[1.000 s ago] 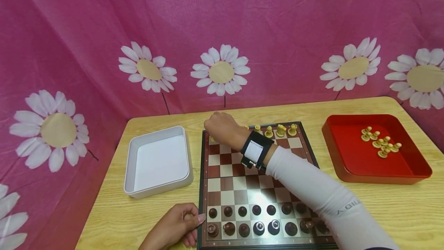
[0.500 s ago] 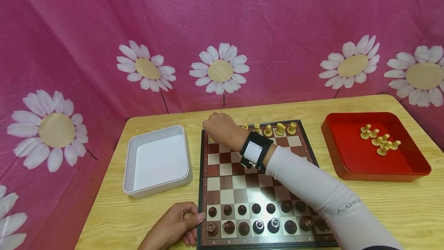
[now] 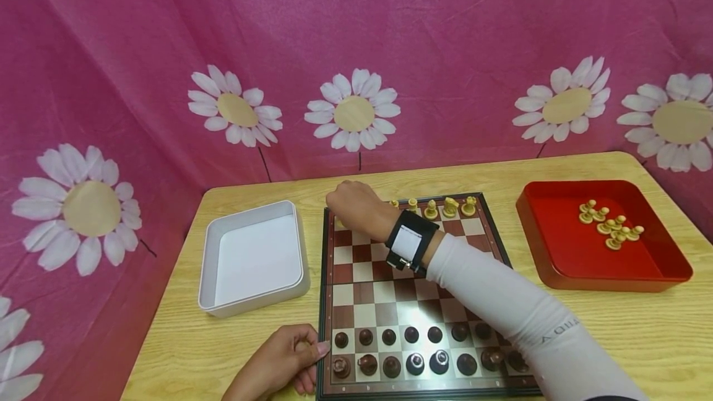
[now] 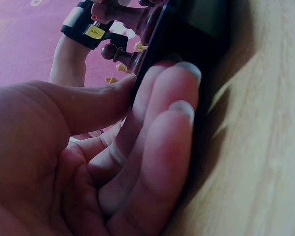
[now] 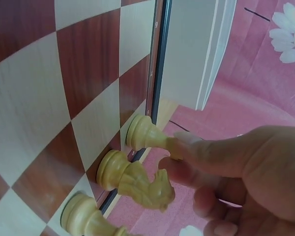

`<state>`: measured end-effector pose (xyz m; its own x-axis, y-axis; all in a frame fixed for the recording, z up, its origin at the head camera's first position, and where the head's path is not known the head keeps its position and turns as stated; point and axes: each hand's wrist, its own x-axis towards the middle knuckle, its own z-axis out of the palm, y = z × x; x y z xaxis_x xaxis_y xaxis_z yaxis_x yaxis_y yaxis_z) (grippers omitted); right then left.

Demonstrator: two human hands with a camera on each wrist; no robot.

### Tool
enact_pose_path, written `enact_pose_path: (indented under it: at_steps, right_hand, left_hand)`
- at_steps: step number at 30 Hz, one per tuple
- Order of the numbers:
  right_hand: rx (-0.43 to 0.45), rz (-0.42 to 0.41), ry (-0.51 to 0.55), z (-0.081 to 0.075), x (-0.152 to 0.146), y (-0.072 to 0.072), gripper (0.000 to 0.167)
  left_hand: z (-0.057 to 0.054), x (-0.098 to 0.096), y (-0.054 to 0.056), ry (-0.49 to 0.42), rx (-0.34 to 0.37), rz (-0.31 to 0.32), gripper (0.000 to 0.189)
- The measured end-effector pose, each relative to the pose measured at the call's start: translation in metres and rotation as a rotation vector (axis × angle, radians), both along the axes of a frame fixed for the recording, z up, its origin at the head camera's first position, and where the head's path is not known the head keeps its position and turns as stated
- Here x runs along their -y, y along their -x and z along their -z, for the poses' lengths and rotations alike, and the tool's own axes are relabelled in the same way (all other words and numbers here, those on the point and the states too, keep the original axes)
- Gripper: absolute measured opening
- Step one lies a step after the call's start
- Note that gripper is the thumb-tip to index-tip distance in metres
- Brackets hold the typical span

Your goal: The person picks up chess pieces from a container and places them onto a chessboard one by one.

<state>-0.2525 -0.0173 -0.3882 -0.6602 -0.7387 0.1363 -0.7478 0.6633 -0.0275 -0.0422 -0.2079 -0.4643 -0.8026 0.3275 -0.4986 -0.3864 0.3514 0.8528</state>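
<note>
My right hand (image 3: pixel 356 206) reaches over the far left corner of the chessboard (image 3: pixel 364 272). In the right wrist view its thumb and index finger pinch the top of a cream chess piece (image 5: pixel 143 133), whose head the fingers hide. The base of that piece stands at a corner square, beside a cream knight (image 5: pixel 145 187). At the near left, my left hand (image 3: pixel 286 361) grips the board's side edge, thumb on top and fingers curled beneath, as the left wrist view shows. Close to that thumb stands a dark pawn (image 4: pixel 125 56).
Two rows of dark pieces (image 3: pixel 392 368) line the board's near side. Along the far side stand several cream pieces (image 3: pixel 431 209). A white tray (image 3: pixel 253 310) sits to the left; a red tray (image 3: pixel 568 265) with several cream pawns (image 3: pixel 601 228) is on the right. A pink curtain (image 3: pixel 445 48) hangs behind.
The head view has shifted very slightly. Both hands keep their places, the right at the far left corner and the left on the board's edge.
</note>
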Motion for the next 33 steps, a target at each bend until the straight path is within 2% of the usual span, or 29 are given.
enact_pose_path:
  at_steps: [6, 9, 11, 17, 19, 24, 33]
  right_hand:
    - [0.071, 0.021, -0.019, -0.006, -0.004, 0.001, 0.02]
    - [0.092, 0.026, -0.009, -0.014, -0.009, -0.001, 0.011]
    - [0.089, 0.023, 0.006, -0.02, -0.013, -0.004, 0.006]
    - [0.117, 0.049, 0.034, -0.037, -0.034, -0.016, 0.007]
    - [0.125, 0.07, 0.036, -0.042, -0.042, -0.019, 0.006]
    - [0.142, 0.138, 0.039, -0.053, -0.072, -0.024, 0.023]
    - [0.183, 0.319, 0.076, -0.066, -0.145, -0.027, 0.034]
  left_hand:
    - [0.0, 0.0, 0.001, -0.006, -0.001, 0.01, 0.03]
    - [0.0, 0.0, 0.001, -0.005, -0.006, 0.017, 0.029]
    - [0.001, 0.0, 0.001, -0.002, -0.011, 0.02, 0.029]
    - [0.003, 0.0, 0.002, 0.007, -0.011, 0.022, 0.028]
    - [0.003, 0.0, 0.002, 0.01, -0.01, 0.022, 0.028]
    - [0.006, 0.0, 0.002, 0.007, -0.011, 0.021, 0.029]
    - [0.006, 0.001, 0.002, 0.011, -0.011, 0.02, 0.029]
